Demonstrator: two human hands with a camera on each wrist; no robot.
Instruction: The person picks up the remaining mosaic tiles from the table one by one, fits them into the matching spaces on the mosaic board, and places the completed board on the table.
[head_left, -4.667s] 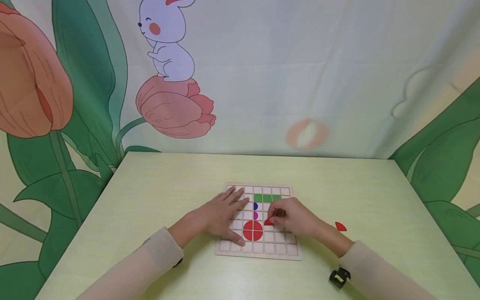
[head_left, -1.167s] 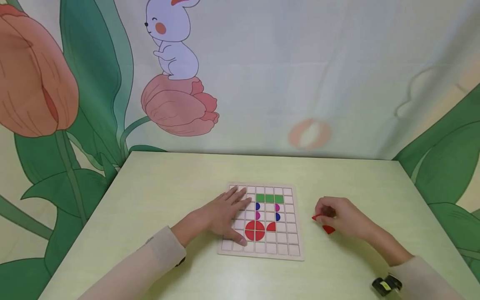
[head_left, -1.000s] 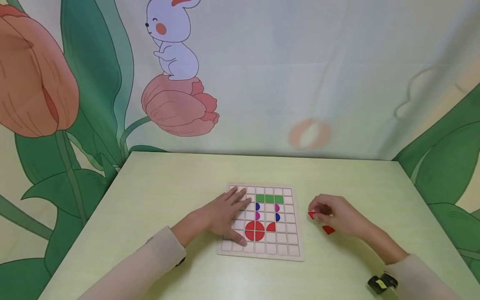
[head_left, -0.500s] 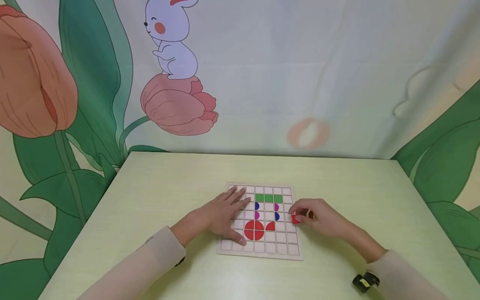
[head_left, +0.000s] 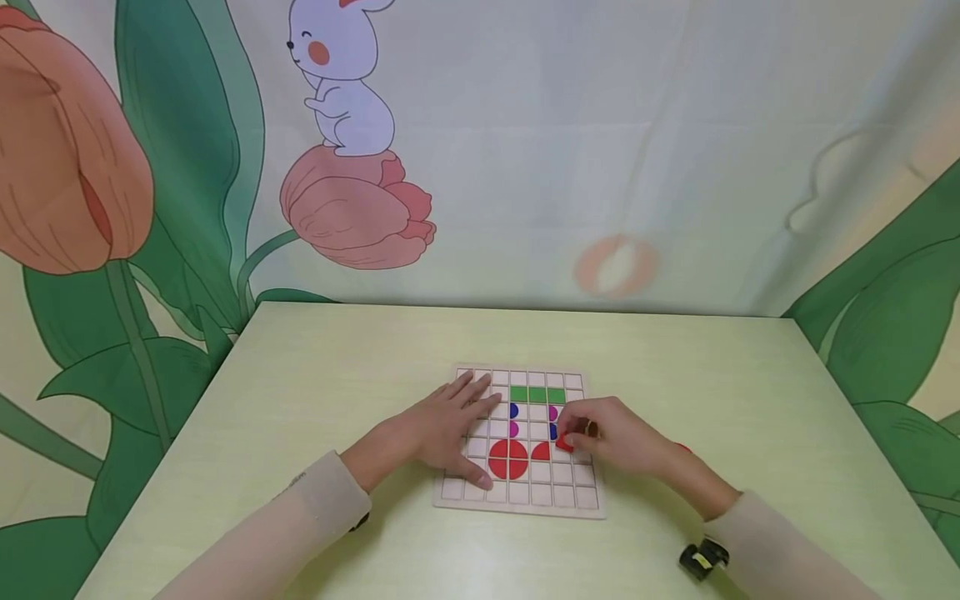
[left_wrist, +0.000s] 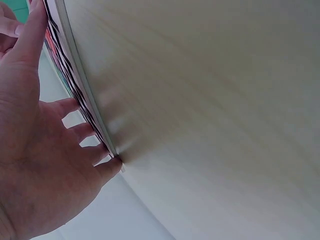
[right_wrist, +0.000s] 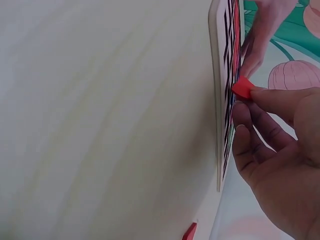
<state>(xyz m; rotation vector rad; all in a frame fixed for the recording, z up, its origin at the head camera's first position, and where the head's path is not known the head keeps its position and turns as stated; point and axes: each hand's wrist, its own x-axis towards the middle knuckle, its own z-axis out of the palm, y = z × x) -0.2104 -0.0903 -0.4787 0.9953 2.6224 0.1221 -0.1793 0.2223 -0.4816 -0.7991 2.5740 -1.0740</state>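
Note:
A square wooden grid board lies on the table, its cells outlined in dark lines. My left hand rests spread over the board's left side, fingers fairly straight. Between thumb and fingers my right hand pinches a red quarter-circle piece, close over the board, right of another red quarter piece set in a cell. Four-part red circle sits to the left of that. Green squares form a row near the top, with blue half-circles and magenta half-circles beneath.
One more red piece lies on the table right of the board, mostly hidden behind the right forearm in the head view. A curtain printed with a rabbit and tulips hangs behind the table.
My right hand has set a red quarter piece into the board, picked up another from the table at the right, and carried it left over the board. The left hand stays put.

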